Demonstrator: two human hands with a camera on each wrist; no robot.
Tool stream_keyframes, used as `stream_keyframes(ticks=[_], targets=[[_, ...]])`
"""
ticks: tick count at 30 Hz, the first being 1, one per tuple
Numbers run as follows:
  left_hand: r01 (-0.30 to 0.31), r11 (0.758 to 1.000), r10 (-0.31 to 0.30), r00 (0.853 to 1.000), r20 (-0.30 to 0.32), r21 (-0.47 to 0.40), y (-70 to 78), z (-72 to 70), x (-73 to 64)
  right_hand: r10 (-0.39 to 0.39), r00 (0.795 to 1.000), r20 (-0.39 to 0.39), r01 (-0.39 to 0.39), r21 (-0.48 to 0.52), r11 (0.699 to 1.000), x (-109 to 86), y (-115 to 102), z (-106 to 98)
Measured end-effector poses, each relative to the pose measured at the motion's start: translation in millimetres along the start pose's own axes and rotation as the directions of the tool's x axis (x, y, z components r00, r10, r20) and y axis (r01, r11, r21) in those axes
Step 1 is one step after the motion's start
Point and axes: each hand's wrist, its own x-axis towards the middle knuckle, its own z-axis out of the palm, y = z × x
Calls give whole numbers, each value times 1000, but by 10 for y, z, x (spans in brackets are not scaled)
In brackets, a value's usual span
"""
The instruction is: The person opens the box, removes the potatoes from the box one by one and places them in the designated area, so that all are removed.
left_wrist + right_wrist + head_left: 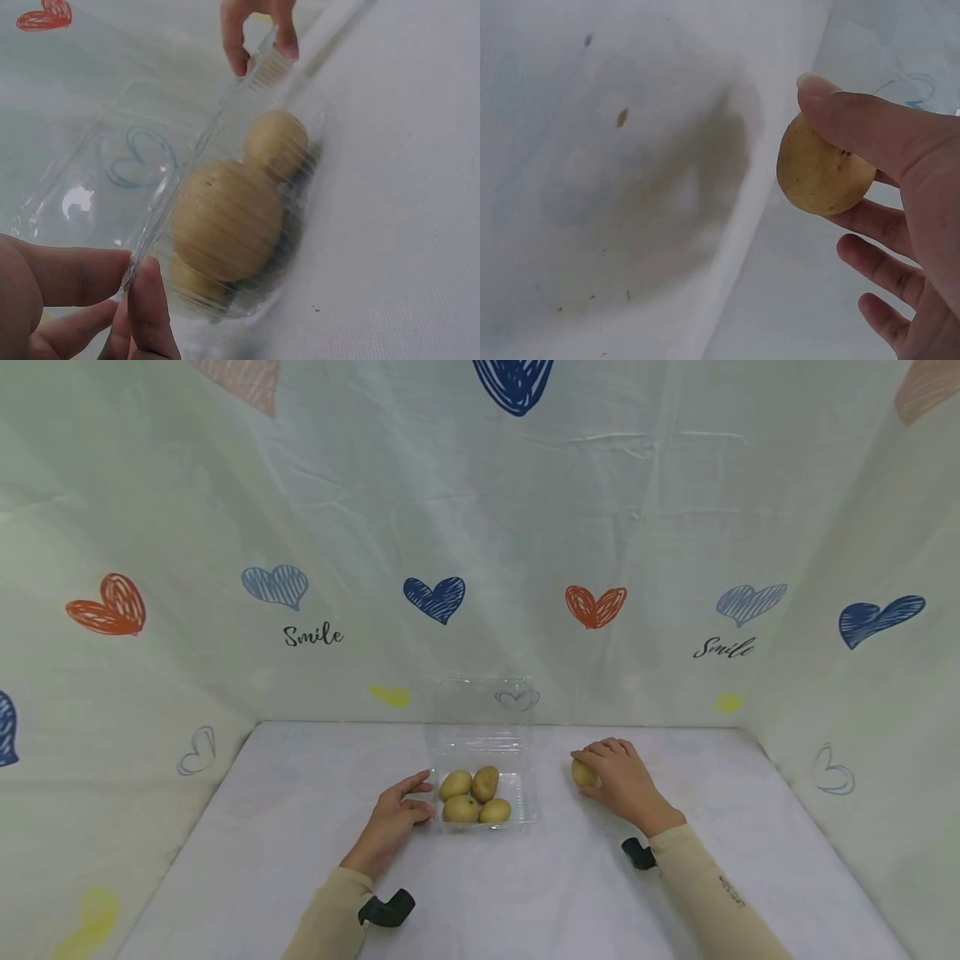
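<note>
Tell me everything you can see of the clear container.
The clear container looks like thin, shiny, see-through plastic. Its lid stands open, raised at the far side, with the printed backdrop showing through it. In the left wrist view, the side wall looks ribbed. The base sits on the white table and holds four potatoes, grouped toward its left, with bare floor at the right. The left hand pinches its edge on the left side between thumb and fingers.
</note>
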Motion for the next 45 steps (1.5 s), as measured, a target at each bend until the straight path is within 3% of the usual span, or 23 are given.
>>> stream_keyframes(ticks=[19,32,45], targets=[[4,1000,-4,1000,2,-1,-16,12,-14,48,992,114,-46,-16,999,-12,90,184],[0,1000,0,1000,2,-2,-21,11,-7,20,998,59,-20,2,1000,-12,66,160],[1,1000,-1,1000,1,-19,-2,7,-12,-2,1000,2,2,-2,1000,106,-187,-139]])
